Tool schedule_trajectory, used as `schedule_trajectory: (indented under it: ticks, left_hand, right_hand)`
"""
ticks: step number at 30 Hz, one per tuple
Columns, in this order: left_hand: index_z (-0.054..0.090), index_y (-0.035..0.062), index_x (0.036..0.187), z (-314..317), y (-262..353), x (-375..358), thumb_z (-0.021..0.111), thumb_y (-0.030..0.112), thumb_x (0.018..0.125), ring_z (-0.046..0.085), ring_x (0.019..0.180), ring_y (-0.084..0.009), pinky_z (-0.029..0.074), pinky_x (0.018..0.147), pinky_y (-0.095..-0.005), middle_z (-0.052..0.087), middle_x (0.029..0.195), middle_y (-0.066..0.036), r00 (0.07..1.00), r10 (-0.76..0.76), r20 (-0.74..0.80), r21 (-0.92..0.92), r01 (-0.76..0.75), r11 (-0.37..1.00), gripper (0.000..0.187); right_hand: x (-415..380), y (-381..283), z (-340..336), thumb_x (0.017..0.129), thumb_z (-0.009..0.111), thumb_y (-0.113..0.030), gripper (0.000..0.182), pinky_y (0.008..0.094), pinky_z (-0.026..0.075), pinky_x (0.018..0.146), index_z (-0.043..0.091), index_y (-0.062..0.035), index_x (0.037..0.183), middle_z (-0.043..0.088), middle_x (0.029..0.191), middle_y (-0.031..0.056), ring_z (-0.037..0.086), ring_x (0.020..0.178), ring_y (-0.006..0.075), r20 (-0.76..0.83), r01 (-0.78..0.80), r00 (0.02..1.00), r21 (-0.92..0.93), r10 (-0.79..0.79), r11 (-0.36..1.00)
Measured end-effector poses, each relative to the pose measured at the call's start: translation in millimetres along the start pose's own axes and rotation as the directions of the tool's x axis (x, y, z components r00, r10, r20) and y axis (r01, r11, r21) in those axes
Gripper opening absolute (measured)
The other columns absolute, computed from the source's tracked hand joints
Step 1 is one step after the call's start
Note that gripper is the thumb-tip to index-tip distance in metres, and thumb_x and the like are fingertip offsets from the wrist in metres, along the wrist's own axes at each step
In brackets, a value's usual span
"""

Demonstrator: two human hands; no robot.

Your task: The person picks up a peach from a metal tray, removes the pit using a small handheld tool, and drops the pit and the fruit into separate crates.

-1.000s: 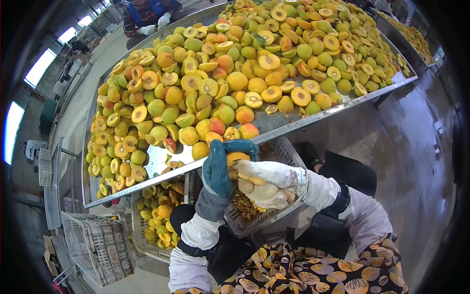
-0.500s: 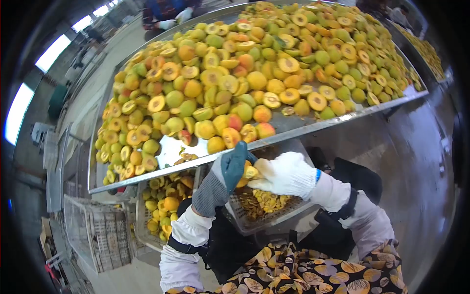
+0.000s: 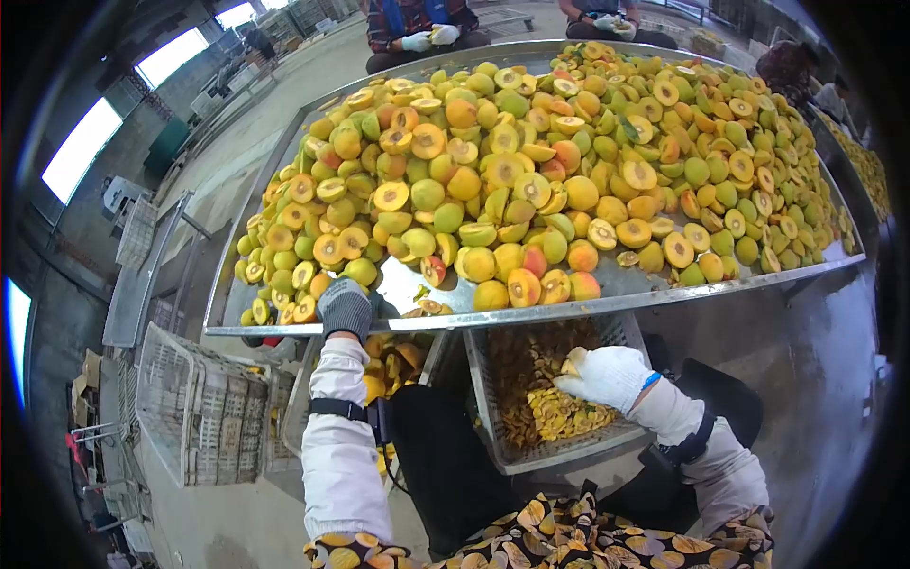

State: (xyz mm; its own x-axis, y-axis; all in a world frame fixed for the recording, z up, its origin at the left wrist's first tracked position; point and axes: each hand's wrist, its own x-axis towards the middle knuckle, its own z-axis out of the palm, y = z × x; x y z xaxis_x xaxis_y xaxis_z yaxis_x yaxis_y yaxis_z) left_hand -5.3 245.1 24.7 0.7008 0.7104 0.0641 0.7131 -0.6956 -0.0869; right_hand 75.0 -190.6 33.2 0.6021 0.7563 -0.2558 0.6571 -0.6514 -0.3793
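A heap of halved yellow-green peaches (image 3: 531, 180) covers the metal tray (image 3: 588, 305). My left hand (image 3: 344, 305), in a grey knit glove with a dark coating, is at the tray's near left rim beside some peach halves; its fingertips are hidden. Over the crate (image 3: 555, 460) below the rim is my right hand (image 3: 609, 377), in a white glove. Its fingers are closed around a small pale yellow-tan piece (image 3: 573, 361) that I cannot identify. Yellow fruit scraps (image 3: 559, 413) and brown bits lie in that crate.
Another crate with peach pieces (image 3: 403, 360) stands under the tray at left. Stacked plastic crates (image 3: 223, 417) are farther left. Across the tray sit people with white-gloved hands (image 3: 431, 38). More fruit (image 3: 861, 161) lies on another tray at far right.
My hands were together at a piece of fruit below the rim. The left has moved left onto the tray's edge; the right has moved lower, over the crate. The view has shifted upward.
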Motion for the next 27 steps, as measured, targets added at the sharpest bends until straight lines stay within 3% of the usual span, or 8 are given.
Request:
schedule_trajectory:
  ticks: [2, 4, 7, 10, 12, 14, 17, 27]
  left_hand:
    - [0.072, 0.0020, 0.101, -17, 25, -17, 0.077, 0.047, 0.078, 0.069, 0.101, -0.0337, 0.054, 0.087, -0.0427, 0.071, 0.106, -0.021, 1.000, -0.030, 0.000, -0.148, 0.029, 0.989, 0.051]
    - [0.070, 0.0021, 0.107, -13, 37, -20, 0.078, 0.046, 0.079, 0.070, 0.099, -0.0329, 0.054, 0.087, -0.0426, 0.072, 0.106, -0.020, 0.998, 0.027, 0.056, -0.513, 0.005, 0.859, 0.053]
    - [0.064, 0.0023, 0.109, -22, 91, -81, 0.069, 0.033, 0.096, 0.064, 0.085, -0.0120, 0.053, 0.076, -0.0271, 0.067, 0.093, -0.004, 0.984, 0.169, 0.052, -0.997, 0.062, -0.052, 0.033]
    - [0.061, 0.0011, 0.117, -36, 142, -126, 0.062, 0.015, 0.098, 0.064, 0.092, -0.0177, 0.053, 0.081, -0.0296, 0.066, 0.102, -0.008, 0.943, 0.329, 0.043, -0.837, 0.214, -0.503, 0.024]
    - [0.055, -0.0009, 0.126, -39, 157, -130, 0.062, 0.005, 0.096, 0.065, 0.102, -0.0244, 0.053, 0.090, -0.0338, 0.066, 0.112, -0.013, 0.936, 0.351, -0.022, -0.911, 0.127, -0.393, 0.032]
    - [0.053, -0.0009, 0.131, -39, 181, -144, 0.060, 0.005, 0.097, 0.064, 0.106, -0.0264, 0.051, 0.094, -0.0343, 0.063, 0.118, -0.013, 0.738, 0.328, -0.590, -0.708, -0.668, 0.228, 0.035]
    - [0.052, 0.0005, 0.129, -73, 210, -175, 0.054, 0.022, 0.104, 0.059, 0.114, -0.0224, 0.047, 0.099, -0.0336, 0.059, 0.126, -0.013, 0.965, 0.212, -0.156, -0.965, -0.104, -0.240, 0.034]
    - [0.052, -0.0006, 0.125, -50, 233, -182, 0.059, 0.023, 0.101, 0.059, 0.110, -0.0209, 0.047, 0.099, -0.0344, 0.059, 0.122, -0.014, 0.897, 0.105, -0.429, -0.903, -0.428, -0.034, 0.035]
  right_hand:
    - [5, -1, 3, 0.092, 0.057, -0.053, 0.050, 0.0454, 0.055, 0.062, 0.064, -0.0038, 0.099, 0.068, 0.070, 0.0175, 0.070, 0.067, 0.0332, -0.053, -0.002, 0.999, 0.023, 0.004, 1.000]
    - [4, -17, -29, 0.095, 0.057, -0.046, 0.044, 0.0385, 0.051, 0.054, 0.063, -0.0030, 0.101, 0.063, 0.063, 0.0126, 0.063, 0.056, 0.0248, 0.152, -0.118, 0.987, 0.536, 0.042, 0.836]
    - [-5, -38, -57, 0.102, 0.049, -0.034, 0.041, 0.0280, 0.039, 0.041, 0.057, 0.0056, 0.105, 0.051, 0.056, 0.0037, 0.045, 0.042, 0.0129, 0.273, -0.251, 0.945, 0.958, -0.179, 0.138]
    - [-5, -50, -65, 0.101, 0.049, -0.033, 0.040, 0.0278, 0.038, 0.039, 0.057, 0.0054, 0.107, 0.049, 0.054, 0.0032, 0.043, 0.039, 0.0134, 0.229, -0.239, 0.956, 0.970, -0.182, -0.034]
    - [-2, -50, -69, 0.097, 0.058, -0.035, 0.037, 0.0283, 0.041, 0.041, 0.060, 0.0009, 0.104, 0.057, 0.059, 0.0040, 0.049, 0.042, 0.0128, 0.145, -0.138, 0.989, 0.977, -0.032, 0.160]
    - [2, -49, -70, 0.094, 0.060, -0.039, 0.038, 0.0326, 0.046, 0.049, 0.062, -0.0041, 0.107, 0.060, 0.062, 0.0081, 0.057, 0.049, 0.0183, -0.033, -0.028, 0.991, 0.893, 0.127, 0.449]
    - [8, -38, -57, 0.090, 0.062, -0.041, 0.039, 0.0377, 0.052, 0.062, 0.063, -0.0087, 0.111, 0.064, 0.066, 0.0113, 0.066, 0.062, 0.0248, -0.157, -0.045, 0.947, 0.799, 0.280, 0.600]
    - [12, -20, -42, 0.089, 0.063, -0.038, 0.039, 0.0405, 0.054, 0.065, 0.063, -0.0021, 0.103, 0.066, 0.068, 0.0151, 0.069, 0.067, 0.0319, -0.355, 0.088, 0.895, 0.733, 0.269, 0.674]
